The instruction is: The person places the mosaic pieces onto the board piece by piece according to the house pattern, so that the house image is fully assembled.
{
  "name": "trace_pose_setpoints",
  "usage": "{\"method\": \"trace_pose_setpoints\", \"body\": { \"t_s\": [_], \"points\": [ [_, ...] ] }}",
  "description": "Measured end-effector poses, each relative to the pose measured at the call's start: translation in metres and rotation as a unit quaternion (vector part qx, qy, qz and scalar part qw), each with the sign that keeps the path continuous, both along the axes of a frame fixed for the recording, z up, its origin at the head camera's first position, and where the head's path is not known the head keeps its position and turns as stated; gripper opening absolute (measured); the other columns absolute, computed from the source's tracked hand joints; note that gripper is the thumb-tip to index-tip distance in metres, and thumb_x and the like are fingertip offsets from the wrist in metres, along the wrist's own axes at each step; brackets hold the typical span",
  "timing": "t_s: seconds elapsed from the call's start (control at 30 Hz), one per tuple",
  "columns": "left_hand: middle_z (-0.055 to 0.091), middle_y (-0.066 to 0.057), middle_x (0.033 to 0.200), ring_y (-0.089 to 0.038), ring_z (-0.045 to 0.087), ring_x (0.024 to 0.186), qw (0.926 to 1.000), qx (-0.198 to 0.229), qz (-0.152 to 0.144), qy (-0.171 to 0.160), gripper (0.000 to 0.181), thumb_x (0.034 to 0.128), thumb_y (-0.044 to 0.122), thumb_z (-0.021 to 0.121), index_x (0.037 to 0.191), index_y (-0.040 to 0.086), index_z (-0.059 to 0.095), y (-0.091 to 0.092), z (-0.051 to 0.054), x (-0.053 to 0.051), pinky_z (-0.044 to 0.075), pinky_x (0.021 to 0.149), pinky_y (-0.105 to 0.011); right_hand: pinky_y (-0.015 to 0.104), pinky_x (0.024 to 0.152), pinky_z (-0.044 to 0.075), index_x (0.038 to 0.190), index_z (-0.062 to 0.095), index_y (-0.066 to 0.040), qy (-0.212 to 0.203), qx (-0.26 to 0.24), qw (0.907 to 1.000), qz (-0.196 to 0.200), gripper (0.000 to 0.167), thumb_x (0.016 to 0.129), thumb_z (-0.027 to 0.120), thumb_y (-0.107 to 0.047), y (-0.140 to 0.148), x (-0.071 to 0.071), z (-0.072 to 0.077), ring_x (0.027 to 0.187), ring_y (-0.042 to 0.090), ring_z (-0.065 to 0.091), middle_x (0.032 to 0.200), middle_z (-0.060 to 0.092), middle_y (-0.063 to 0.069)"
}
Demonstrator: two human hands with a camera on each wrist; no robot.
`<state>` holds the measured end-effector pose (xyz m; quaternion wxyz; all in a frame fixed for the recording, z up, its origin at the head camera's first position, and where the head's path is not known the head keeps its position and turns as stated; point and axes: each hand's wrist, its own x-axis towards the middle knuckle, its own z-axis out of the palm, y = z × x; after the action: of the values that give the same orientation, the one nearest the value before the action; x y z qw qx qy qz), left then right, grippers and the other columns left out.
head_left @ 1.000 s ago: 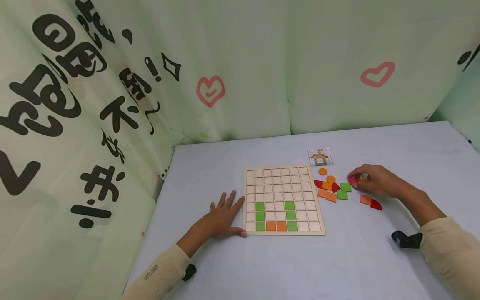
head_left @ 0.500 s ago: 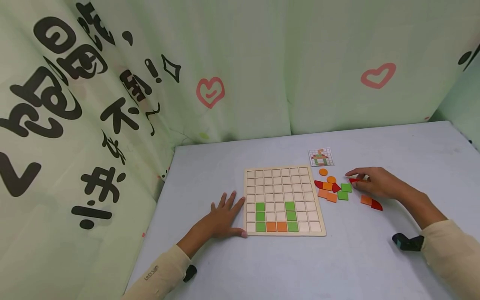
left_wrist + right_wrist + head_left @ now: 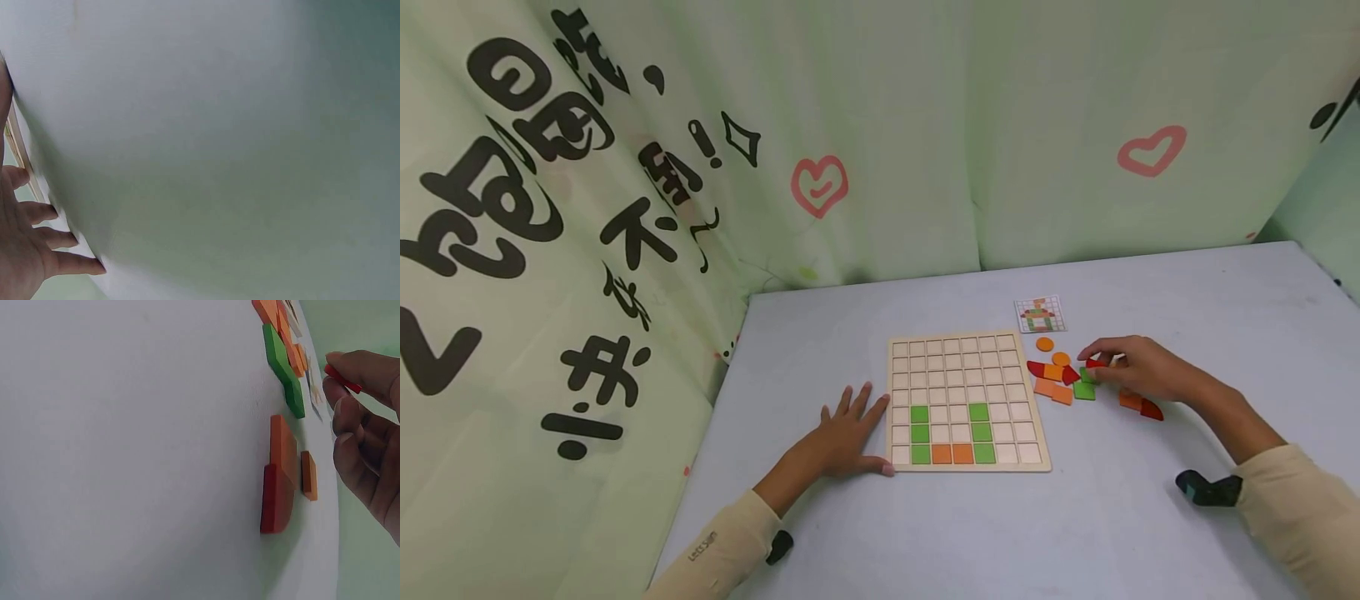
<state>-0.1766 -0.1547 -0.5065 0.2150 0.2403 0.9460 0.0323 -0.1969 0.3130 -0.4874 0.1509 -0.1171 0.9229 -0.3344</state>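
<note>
My left hand [image 3: 842, 437] lies with spread fingers on the table against the left edge of a wooden grid board [image 3: 958, 367]. Green square tiles [image 3: 919, 432] form two columns in the board's lower rows, with orange square tiles [image 3: 952, 453] between them at the bottom. To the right of the board, my right hand [image 3: 1142, 368] pinches a small red tile [image 3: 342, 379] between thumb and finger, raised off the table. Below that hand are loose green tiles [image 3: 1083, 391], an orange tile [image 3: 283, 450] and a dark red tile with a curved side [image 3: 278, 500].
A small picture card [image 3: 1040, 314] with a coloured grid figure lies beyond the board's right corner. Orange round tiles [image 3: 1044, 343] and several red and orange tiles [image 3: 1053, 372] lie between board and right hand. A printed curtain [image 3: 910, 125] hangs behind the table.
My right hand has picked up the red tile and shifted slightly left with it, over the green tiles. The left hand and the board have stayed in place.
</note>
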Motion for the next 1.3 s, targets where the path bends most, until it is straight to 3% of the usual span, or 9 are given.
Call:
{"method": "trace_pose_setpoints", "body": {
  "t_s": [0.2,0.33,0.6,0.77,0.93,1.17,1.3],
  "points": [
    [0.007,-0.013,0.170,-0.045,0.006,0.154,1.0000,-0.001,0.001,0.002,0.114,0.0763,0.078,0.065,0.163,0.024,0.014,-0.001,-0.002,0.000,0.024,0.111,-0.073,0.023,0.055,0.044,0.112,0.068,-0.006,0.015,-0.024,0.9995,0.015,0.029,0.088,0.078,-0.020,-0.018,0.000,-0.001,0.065,0.012,0.051,0.086,0.060,0.002],
    [0.007,-0.013,0.170,-0.045,0.006,0.154,1.0000,-0.002,0.003,0.003,0.114,0.0760,0.078,0.065,0.163,0.024,0.015,-0.001,-0.003,0.000,0.024,0.112,-0.073,0.023,0.059,0.045,0.110,0.067,-0.008,0.016,-0.049,0.9981,0.034,0.023,0.090,0.075,-0.014,-0.030,-0.002,-0.003,0.068,0.011,0.053,0.086,0.058,0.002],
    [0.007,-0.013,0.170,-0.045,0.006,0.154,1.0000,-0.001,0.003,0.005,0.113,0.0761,0.079,0.064,0.163,0.025,0.014,-0.002,-0.006,-0.001,0.025,0.111,-0.073,0.022,0.058,0.042,0.110,0.068,-0.006,-0.017,-0.077,0.9955,0.053,0.024,0.089,0.075,-0.014,-0.057,-0.007,-0.005,0.064,0.011,0.052,0.074,0.057,0.001],
    [0.006,-0.012,0.170,-0.044,0.005,0.155,1.0000,-0.002,-0.001,0.009,0.114,0.0760,0.081,0.062,0.163,0.026,0.013,-0.003,-0.009,-0.002,0.025,0.111,-0.073,0.022,0.056,0.044,0.115,0.066,-0.002,-0.032,-0.087,0.9921,0.083,0.031,0.090,0.076,-0.017,-0.072,-0.011,-0.006,0.061,0.013,0.053,0.075,0.057,0.001],
    [0.005,-0.012,0.170,-0.044,0.005,0.155,1.0000,0.000,-0.001,0.007,0.114,0.0760,0.081,0.062,0.163,0.026,0.012,-0.002,-0.009,-0.003,0.024,0.111,-0.073,0.023,0.060,0.047,0.121,0.065,-0.001,-0.067,-0.095,0.9872,0.109,0.034,0.092,0.073,-0.016,-0.085,-0.013,-0.003,0.068,0.014,0.055,0.084,0.059,0.002],
    [0.004,-0.012,0.170,-0.044,0.004,0.155,1.0000,-0.005,0.000,0.002,0.114,0.0766,0.080,0.062,0.163,0.026,0.012,-0.001,-0.006,-0.003,0.024,0.111,-0.073,0.022,0.062,0.046,0.126,0.064,0.002,-0.058,-0.104,0.9820,0.146,0.035,0.093,0.069,-0.011,-0.097,-0.014,-0.001,0.075,0.013,0.053,0.094,0.063,0.003],
    [0.005,-0.013,0.170,-0.045,0.004,0.154,1.0000,-0.004,0.004,-0.002,0.114,0.0769,0.079,0.064,0.163,0.025,0.013,0.001,-0.003,-0.002,0.024,0.112,-0.073,0.021,0.062,0.043,0.124,0.066,0.001,-0.052,-0.107,0.9824,0.144,0.034,0.093,0.071,-0.012,-0.106,-0.015,-0.004,0.074,0.014,0.052,0.093,0.063,0.002]
  ]
}}
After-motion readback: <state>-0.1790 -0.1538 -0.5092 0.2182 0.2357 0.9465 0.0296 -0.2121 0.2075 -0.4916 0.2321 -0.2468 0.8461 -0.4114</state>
